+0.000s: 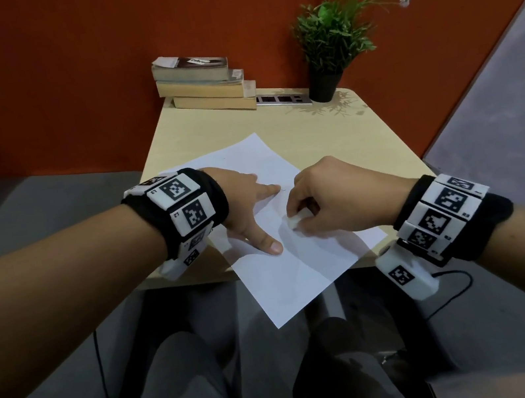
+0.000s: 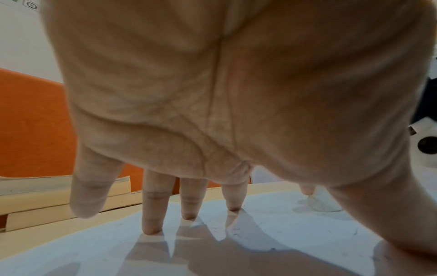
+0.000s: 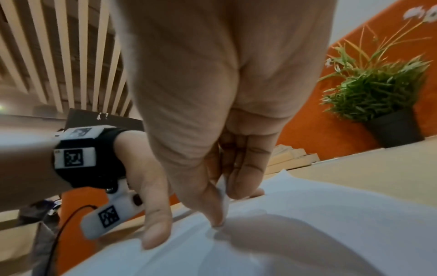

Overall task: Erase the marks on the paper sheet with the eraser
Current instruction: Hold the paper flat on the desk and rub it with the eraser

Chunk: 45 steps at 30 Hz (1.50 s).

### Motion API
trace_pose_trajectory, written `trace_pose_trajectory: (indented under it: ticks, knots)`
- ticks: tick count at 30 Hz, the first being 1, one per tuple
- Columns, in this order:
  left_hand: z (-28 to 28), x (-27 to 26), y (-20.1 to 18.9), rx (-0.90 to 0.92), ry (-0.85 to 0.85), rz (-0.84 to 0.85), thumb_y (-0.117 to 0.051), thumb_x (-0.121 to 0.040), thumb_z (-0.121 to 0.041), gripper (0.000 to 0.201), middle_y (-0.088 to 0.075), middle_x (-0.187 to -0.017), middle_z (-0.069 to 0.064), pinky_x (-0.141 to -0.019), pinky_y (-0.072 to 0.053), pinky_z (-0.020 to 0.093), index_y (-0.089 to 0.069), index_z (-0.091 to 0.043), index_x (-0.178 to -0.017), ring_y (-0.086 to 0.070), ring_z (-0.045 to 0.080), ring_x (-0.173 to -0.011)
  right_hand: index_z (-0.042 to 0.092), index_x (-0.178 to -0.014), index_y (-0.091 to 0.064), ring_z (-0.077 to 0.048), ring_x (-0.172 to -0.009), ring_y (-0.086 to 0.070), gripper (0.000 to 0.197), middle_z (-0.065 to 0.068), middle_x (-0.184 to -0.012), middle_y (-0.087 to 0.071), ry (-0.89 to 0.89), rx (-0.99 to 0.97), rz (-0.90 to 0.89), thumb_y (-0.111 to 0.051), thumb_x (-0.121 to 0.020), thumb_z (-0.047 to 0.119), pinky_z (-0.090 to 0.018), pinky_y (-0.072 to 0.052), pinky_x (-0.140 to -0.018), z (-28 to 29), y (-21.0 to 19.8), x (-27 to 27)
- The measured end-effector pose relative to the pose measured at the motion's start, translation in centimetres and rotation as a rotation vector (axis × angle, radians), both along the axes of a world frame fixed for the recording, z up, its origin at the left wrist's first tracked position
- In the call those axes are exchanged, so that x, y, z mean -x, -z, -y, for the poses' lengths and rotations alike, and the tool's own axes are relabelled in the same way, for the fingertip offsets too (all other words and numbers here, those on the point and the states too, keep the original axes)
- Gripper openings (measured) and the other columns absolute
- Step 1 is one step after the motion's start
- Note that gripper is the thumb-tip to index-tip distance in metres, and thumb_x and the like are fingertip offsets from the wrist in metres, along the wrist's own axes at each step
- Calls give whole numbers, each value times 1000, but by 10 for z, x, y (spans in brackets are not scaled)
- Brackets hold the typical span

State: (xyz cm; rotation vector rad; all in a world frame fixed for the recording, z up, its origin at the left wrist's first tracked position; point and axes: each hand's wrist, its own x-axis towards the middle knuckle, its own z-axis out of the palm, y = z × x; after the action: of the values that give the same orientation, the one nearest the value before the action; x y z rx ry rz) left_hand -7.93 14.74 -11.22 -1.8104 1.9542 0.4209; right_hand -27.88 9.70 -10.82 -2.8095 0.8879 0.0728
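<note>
We press our left hand, fingers straight and spread, onto the white rectangular paper sheet overhanging the beige wooden surface. Our right hand pinches the small white eraser against the sheet. Beyond lie stacked books and a potted green plant.

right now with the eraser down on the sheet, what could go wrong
1. The paper sheet hangs well past the table's near edge; rubbing toward that unsupported part could crease or tear it.
2. The left hand pins it only with spread fingertips, so a hard stroke might make the sheet slide or buckle.
3. The right hand pinches the small white eraser at its fingertips; it could slip out.
</note>
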Motion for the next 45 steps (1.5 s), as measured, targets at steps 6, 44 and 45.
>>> trace_pose_trajectory:
  ticks: [6, 44, 45]
  knots:
    - [-1, 5, -5, -26, 3, 41, -57, -63, -97, 130, 7, -175, -3, -120, -34, 51, 11, -46, -162, -28, 29, -155, 23, -108, -82, -13, -85, -64, 21, 7, -94, -73, 55, 77, -10, -76, -89, 30, -34, -58, -75, 7, 0, -5]
    - [2, 6, -5, -48, 2, 58, -59, -65, -95, 135, 10, -174, -4, -119, -35, 50, 14, -38, -163, -29, 29, -155, 28, -102, -84, 2, -80, -67, 17, 15, -90, -78, 56, -81, 0, -85, -86, 33, -16, -50, -70, 7, -9, 10]
    - [2, 7, -5, -53, -2, 63, -58, -64, -95, 135, 10, -174, -5, -119, -35, 50, 15, -38, -163, -29, 29, -155, 29, -103, -83, 1, -82, -68, 19, 15, -92, -78, 52, -74, -2, -86, -86, 33, -16, -51, -72, 10, -8, 4]
